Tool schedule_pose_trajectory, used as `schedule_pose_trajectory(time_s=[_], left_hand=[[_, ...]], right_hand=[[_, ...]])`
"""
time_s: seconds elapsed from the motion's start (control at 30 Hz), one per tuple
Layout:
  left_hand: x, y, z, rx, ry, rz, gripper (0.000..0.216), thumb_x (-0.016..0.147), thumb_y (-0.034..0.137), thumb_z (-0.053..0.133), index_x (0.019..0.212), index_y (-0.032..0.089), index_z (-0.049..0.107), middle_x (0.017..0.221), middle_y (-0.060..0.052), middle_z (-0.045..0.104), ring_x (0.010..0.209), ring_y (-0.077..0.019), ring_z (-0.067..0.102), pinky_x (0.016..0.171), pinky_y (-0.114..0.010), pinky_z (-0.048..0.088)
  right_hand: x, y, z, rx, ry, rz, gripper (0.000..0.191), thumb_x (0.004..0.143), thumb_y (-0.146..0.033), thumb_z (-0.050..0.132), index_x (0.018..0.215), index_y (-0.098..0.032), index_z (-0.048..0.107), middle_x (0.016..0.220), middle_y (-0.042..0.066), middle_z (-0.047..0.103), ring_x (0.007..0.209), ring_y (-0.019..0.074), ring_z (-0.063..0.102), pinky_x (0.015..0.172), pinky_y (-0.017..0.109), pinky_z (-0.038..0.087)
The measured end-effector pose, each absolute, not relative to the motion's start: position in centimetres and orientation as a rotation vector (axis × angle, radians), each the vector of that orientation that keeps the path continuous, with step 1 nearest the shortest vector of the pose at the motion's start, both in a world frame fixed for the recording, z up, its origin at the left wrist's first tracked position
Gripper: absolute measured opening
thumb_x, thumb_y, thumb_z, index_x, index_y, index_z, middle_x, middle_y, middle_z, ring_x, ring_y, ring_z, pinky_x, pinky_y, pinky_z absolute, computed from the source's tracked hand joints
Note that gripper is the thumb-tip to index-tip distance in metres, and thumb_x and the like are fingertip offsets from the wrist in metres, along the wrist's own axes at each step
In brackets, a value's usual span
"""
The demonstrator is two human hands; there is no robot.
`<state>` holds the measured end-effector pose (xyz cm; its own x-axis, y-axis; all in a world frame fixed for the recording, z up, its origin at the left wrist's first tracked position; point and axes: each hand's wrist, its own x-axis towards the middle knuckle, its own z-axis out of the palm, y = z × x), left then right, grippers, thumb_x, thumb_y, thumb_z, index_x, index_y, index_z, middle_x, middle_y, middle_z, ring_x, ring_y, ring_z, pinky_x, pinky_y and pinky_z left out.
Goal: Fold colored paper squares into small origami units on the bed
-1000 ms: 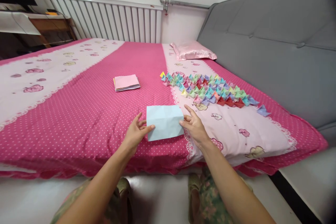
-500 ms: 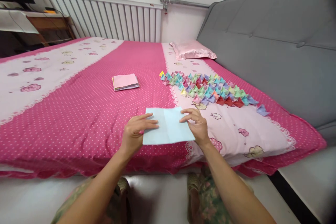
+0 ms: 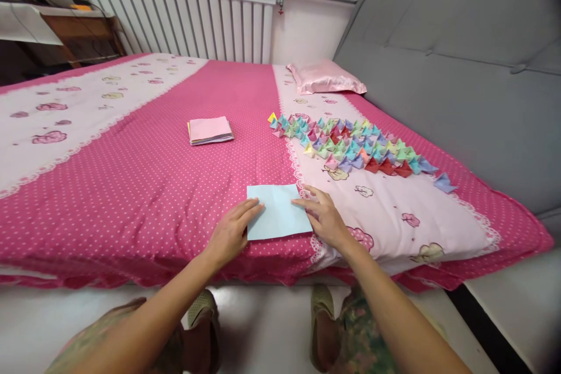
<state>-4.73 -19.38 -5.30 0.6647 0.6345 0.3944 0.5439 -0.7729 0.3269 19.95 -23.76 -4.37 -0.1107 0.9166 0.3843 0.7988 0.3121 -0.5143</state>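
Note:
A light blue sheet of paper (image 3: 277,216) with a faint crease down its middle is at the bed's front edge, its near edge slightly raised over the pink cover. My left hand (image 3: 230,231) grips its left edge, fingertips on top and thumb hidden. At the right edge, my right hand (image 3: 326,219) holds the sheet with its index finger laid across the top; its thumb is also out of sight. Beyond the hands lies a stack of coloured paper (image 3: 211,130) with a pink sheet uppermost. Many small folded paper shapes (image 3: 350,146) in mixed colours stand in rows on the right.
The bed (image 3: 144,187) has a pink dotted cover with white floral bands. A pink pillow (image 3: 326,77) lies against the grey headboard (image 3: 451,70). A radiator (image 3: 188,20) lines the back wall, and a wooden desk (image 3: 79,29) with a dark screen is at far left.
Both hands have lowered the blue sheet toward the bed, and it looks flatter now. My view has shifted slightly. The stack and the folded shapes have stayed put.

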Motion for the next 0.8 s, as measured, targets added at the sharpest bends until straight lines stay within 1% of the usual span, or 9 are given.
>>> schedule_pose_trajectory(time_s=[0.1, 0.17, 0.27, 0.4, 0.5, 0.57, 0.63, 0.7, 0.8], left_hand=[[-4.4, -19.5, -4.6, 2.754, 0.962, 0.61, 0.07, 0.063, -0.003, 0.04, 0.129, 0.02, 0.034, 0.137, -0.007, 0.031, 0.127, -0.0213, 0.024, 0.101, -0.043, 0.028], [-4.2, -19.3, -4.3, 2.815, 0.917, 0.498, 0.074, 0.06, -0.003, 0.04, 0.13, 0.023, 0.032, 0.138, -0.005, 0.029, 0.128, -0.0207, 0.019, 0.103, -0.043, 0.024], [-4.3, -18.9, -4.0, 2.894, 0.85, 0.33, 0.073, 0.063, -0.002, 0.038, 0.13, 0.026, 0.031, 0.138, -0.003, 0.031, 0.128, -0.0193, 0.019, 0.103, -0.043, 0.02], [-5.0, -18.7, -4.2, 2.94, 0.826, 0.247, 0.065, 0.071, -0.002, 0.034, 0.129, 0.028, 0.032, 0.138, -0.003, 0.03, 0.127, -0.0182, 0.022, 0.103, -0.04, 0.022], [-5.2, -19.1, -4.4, 2.962, 0.847, 0.252, 0.059, 0.076, 0.001, 0.034, 0.129, 0.028, 0.032, 0.138, -0.004, 0.031, 0.127, -0.0191, 0.022, 0.103, -0.04, 0.022], [-4.9, -19.7, -4.5, 2.985, 0.89, 0.272, 0.054, 0.08, 0.004, 0.033, 0.13, 0.026, 0.032, 0.138, -0.006, 0.03, 0.128, -0.0201, 0.021, 0.103, -0.04, 0.021], [-4.2, -20.2, -4.6, 3.01, 0.924, 0.289, 0.049, 0.084, 0.008, 0.033, 0.13, 0.022, 0.032, 0.138, -0.008, 0.03, 0.128, -0.0209, 0.02, 0.103, -0.041, 0.02], [-3.6, -20.7, -4.6, 3.029, 0.907, 0.308, 0.046, 0.085, 0.011, 0.033, 0.13, 0.019, 0.031, 0.137, -0.01, 0.03, 0.128, -0.0212, 0.019, 0.104, -0.041, 0.018], [-3.1, -20.8, -4.8, 3.015, 0.839, 0.35, 0.04, 0.087, 0.015, 0.034, 0.127, 0.016, 0.037, 0.135, -0.011, 0.034, 0.128, -0.0214, 0.021, 0.104, -0.042, 0.02]], right_hand=[[19.0, -23.8, -3.9, -1.508, -2.112, 0.165, 0.058, 0.071, -0.001, 0.042, 0.122, -0.03, 0.046, 0.139, 0.002, 0.028, 0.125, 0.0246, 0.024, 0.099, 0.045, 0.025], [18.3, -23.8, -3.6, -1.505, -2.253, 0.185, 0.07, 0.067, 0.003, 0.038, 0.128, -0.032, 0.035, 0.14, -0.001, 0.027, 0.129, 0.024, 0.015, 0.1, 0.047, 0.022], [18.1, -23.9, -3.5, -1.507, -2.396, 0.269, 0.077, 0.064, 0.007, 0.035, 0.129, -0.034, 0.031, 0.138, -0.003, 0.03, 0.13, 0.0206, 0.016, 0.101, 0.046, 0.021], [20.1, -23.7, -3.7, -1.594, -2.351, 0.33, 0.061, 0.073, 0.001, 0.034, 0.121, -0.036, 0.045, 0.133, -0.002, 0.039, 0.125, 0.0214, 0.029, 0.098, 0.045, 0.026], [21.9, -23.4, -3.4, -1.678, -2.193, 0.296, 0.052, 0.074, -0.002, 0.036, 0.114, -0.031, 0.054, 0.124, 0.001, 0.05, 0.121, 0.0235, 0.036, 0.097, 0.047, 0.028], [22.0, -23.3, -2.8, -1.663, -2.014, 0.204, 0.043, 0.075, -0.005, 0.039, 0.109, -0.025, 0.059, 0.119, 0.005, 0.055, 0.117, 0.0232, 0.042, 0.098, 0.045, 0.029], [20.8, -23.3, -2.0, -1.547, -1.832, 0.195, 0.038, 0.082, -0.014, 0.039, 0.117, -0.021, 0.051, 0.12, 0.007, 0.054, 0.115, 0.0199, 0.044, 0.098, 0.04, 0.031], [18.5, -23.5, -1.3, -1.416, -1.794, 0.27, 0.041, 0.086, -0.022, 0.035, 0.127, -0.021, 0.039, 0.128, 0.006, 0.045, 0.12, 0.0178, 0.039, 0.1, 0.038, 0.03], [14.7, -23.7, -1.3, -1.263, -2.021, 0.361, 0.046, 0.086, -0.03, 0.036, 0.132, -0.023, 0.03, 0.134, 0.004, 0.038, 0.125, 0.0192, 0.03, 0.103, 0.04, 0.024]])
